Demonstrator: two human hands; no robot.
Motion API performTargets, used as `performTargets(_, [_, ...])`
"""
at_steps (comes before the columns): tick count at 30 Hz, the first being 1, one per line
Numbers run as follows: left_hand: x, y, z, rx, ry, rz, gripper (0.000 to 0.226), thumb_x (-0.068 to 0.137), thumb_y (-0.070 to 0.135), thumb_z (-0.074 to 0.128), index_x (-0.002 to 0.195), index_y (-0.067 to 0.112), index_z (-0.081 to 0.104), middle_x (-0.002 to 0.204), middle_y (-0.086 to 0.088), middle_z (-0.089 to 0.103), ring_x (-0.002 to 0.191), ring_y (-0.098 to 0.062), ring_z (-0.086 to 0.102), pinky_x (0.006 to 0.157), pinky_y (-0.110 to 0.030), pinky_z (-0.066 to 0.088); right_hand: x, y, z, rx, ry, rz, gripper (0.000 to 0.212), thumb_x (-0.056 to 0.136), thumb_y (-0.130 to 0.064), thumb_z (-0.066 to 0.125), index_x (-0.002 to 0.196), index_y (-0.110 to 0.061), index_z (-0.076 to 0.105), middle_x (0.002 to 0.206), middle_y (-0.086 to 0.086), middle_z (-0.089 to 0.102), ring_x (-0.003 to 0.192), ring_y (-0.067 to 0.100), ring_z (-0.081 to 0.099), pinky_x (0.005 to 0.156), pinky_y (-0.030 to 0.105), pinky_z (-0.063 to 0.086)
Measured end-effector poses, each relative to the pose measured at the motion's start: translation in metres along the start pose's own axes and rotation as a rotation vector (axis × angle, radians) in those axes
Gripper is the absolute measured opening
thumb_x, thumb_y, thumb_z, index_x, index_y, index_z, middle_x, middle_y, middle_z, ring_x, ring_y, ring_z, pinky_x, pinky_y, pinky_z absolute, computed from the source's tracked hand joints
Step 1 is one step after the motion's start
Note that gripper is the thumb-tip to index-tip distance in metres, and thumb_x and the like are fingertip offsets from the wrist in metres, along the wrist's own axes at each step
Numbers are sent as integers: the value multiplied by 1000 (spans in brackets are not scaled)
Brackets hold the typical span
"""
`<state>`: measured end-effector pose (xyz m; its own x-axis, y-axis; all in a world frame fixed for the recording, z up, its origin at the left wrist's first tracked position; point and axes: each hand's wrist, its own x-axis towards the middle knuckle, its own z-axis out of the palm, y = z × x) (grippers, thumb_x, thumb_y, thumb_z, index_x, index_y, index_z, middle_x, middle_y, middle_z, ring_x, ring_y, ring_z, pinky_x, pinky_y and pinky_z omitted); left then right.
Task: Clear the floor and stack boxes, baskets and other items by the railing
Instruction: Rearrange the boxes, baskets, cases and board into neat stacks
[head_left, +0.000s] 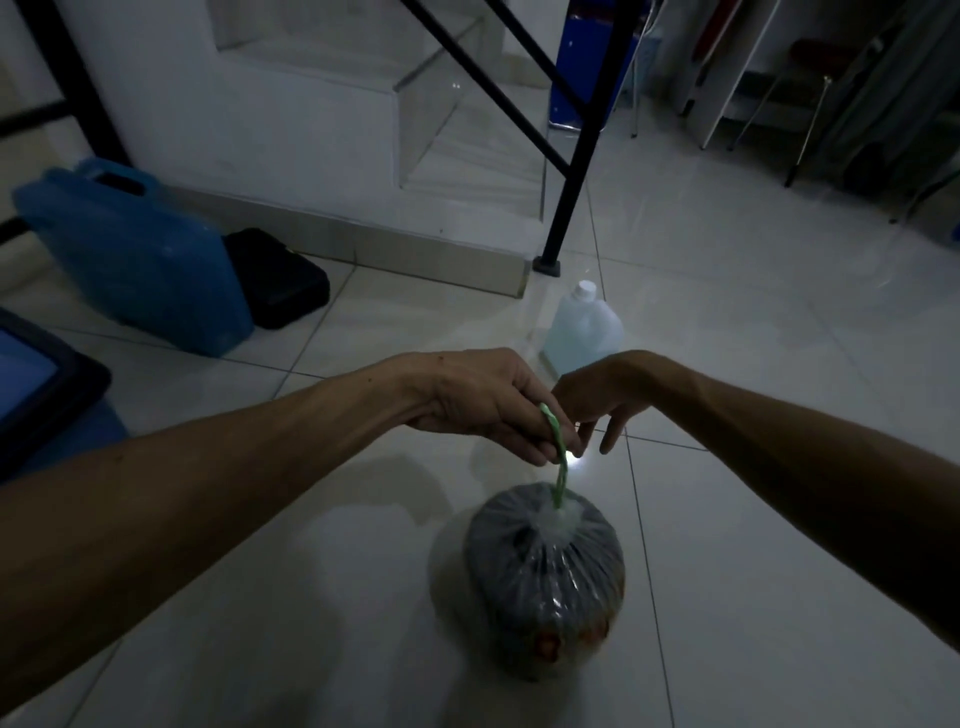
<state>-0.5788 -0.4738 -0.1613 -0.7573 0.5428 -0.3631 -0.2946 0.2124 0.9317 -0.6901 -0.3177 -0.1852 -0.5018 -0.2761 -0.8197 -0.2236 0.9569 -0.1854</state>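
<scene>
Left hand (483, 410) pinches the green twisted cord (193, 457) of a round, crinkly plastic bag (545, 577), at its 6 o'clock; right hand (597, 400) hangs slack.

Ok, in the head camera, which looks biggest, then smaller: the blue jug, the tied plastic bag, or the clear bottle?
1. Blue plastic jug
2. Tied clear plastic bag of dark contents, though it's closer to the camera, so this is unsure
3. Clear plastic bottle with white cap

Tied clear bag (545, 577), perhaps dark-filled, on floor (779, 338)
</scene>
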Motion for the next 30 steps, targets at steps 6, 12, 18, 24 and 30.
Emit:
performTargets(6, [-3, -5, -25, -60, 107, 17, 18, 93, 0, 63, 107, -4, 73, 101, -23, 73, 86, -19, 72, 77, -21, 59, 0, -15, 1, 19, -25, -67, 31, 102, -25, 55, 132, -18, 55, 131, 8, 63, 116, 23, 64, 102, 51, 51])
performTargets(12, [-12, -5, -57, -103, 309, 28, 19, 93, 1, 61, 107, -6, 72, 101, -22, 74, 88, -21, 73, 72, -20, 59, 9, -21, 3, 71, 15, -180, 54, 97, -9, 59, 145, -29, 45, 137, 8, 59, 122, 24, 59, 104, 50, 49])
performTargets(18, [-15, -13, -86, -261, 523, 149, 15, 95, -3, 58, 102, -7, 70, 94, -22, 71, 80, -19, 73, 69, -21, 60, 32, -41, 3, -41, 178, -356, 62, 91, -42, 68, 146, -27, 43, 143, 3, 50, 127, 23, 51, 104, 42, 47])
performTargets(24, [-27, -34, -115, -284, 569, 204, 20, 94, -7, 57, 112, -4, 65, 100, -23, 69, 87, -22, 71, 76, -26, 60, 72, -59, 6, -109, 444, -594, 59, 89, -63, 56, 134, -25, 55, 125, 6, 55, 112, 23, 54, 89, 34, 48])
performTargets(30, [-45, -98, -150, 181, 664, -16, 103, 79, 3, 81, 157, 31, 21, 129, -6, 60, 106, -21, 68, 92, -38, 58, 108, -93, -3, 63, 510, -814, 38, 101, -47, 48, 118, -19, 65, 109, 2, 68, 95, 12, 65, 75, 18, 50])
